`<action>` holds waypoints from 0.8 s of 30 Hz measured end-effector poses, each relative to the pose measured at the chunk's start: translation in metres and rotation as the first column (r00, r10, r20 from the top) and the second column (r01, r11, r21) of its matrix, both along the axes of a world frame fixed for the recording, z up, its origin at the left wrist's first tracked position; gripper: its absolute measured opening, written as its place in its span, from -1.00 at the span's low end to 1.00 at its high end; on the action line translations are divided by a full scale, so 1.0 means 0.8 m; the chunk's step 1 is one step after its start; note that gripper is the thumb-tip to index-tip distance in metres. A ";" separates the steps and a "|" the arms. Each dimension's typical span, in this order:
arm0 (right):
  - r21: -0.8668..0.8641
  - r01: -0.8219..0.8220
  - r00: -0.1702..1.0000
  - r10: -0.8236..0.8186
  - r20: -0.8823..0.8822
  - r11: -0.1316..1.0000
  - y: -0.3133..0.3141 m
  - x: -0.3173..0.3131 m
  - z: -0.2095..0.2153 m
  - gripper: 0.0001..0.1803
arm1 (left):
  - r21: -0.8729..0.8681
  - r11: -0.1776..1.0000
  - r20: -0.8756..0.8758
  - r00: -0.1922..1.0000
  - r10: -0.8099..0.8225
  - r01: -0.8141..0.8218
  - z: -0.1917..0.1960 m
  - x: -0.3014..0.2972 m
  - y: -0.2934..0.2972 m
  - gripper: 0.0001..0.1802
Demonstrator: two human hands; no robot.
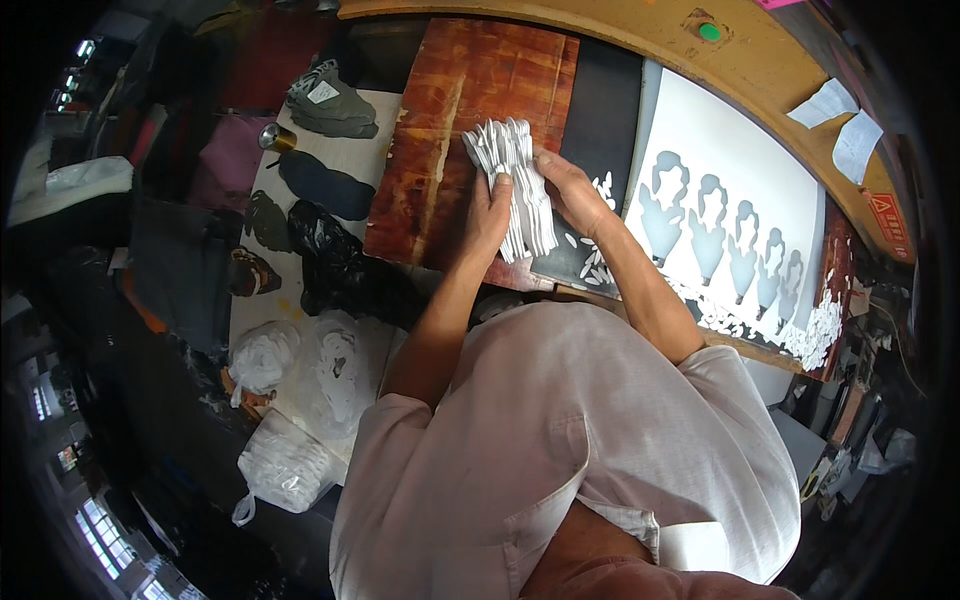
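A worn reddish-brown wooden board lies at upper centre of the frame, its surface scuffed and pale in streaks. Right of it sits a dark mat, and further right a large white sheet with a row of shoe-part shapes cut out of it. Small white offcuts pile along that sheet's lower right edge. At upper left, a grey shoe upper rests near a dark sole-shaped piece and a crumpled black bag. Clear bags of white pieces sit at lower left. A green button shows on the counter rim at the top.
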State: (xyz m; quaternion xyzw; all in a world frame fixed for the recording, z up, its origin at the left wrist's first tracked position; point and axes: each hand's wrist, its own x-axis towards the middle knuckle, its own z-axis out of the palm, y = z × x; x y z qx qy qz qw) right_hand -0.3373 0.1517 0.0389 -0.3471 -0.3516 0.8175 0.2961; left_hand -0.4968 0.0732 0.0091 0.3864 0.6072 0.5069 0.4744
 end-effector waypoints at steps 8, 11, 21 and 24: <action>-0.032 -0.052 0.998 0.050 -0.046 0.998 0.000 0.011 -0.006 -0.35 | -0.026 1.000 0.035 0.999 -0.017 0.018 0.001 -0.002 0.000 -0.08; -0.045 -0.045 0.998 0.042 -0.053 0.998 0.005 0.012 -0.011 -0.36 | 0.049 0.998 0.038 0.999 -0.031 0.029 0.000 0.006 0.001 0.00; -0.003 -0.100 0.994 0.100 0.040 0.995 0.009 0.015 -0.023 -0.39 | 0.063 0.997 0.142 0.989 -0.042 0.034 0.027 0.012 0.007 -0.37; -0.027 -0.096 0.995 0.097 0.013 0.995 0.011 0.015 -0.026 -0.38 | 0.056 0.996 0.155 0.985 -0.077 0.069 0.036 0.008 0.004 -0.39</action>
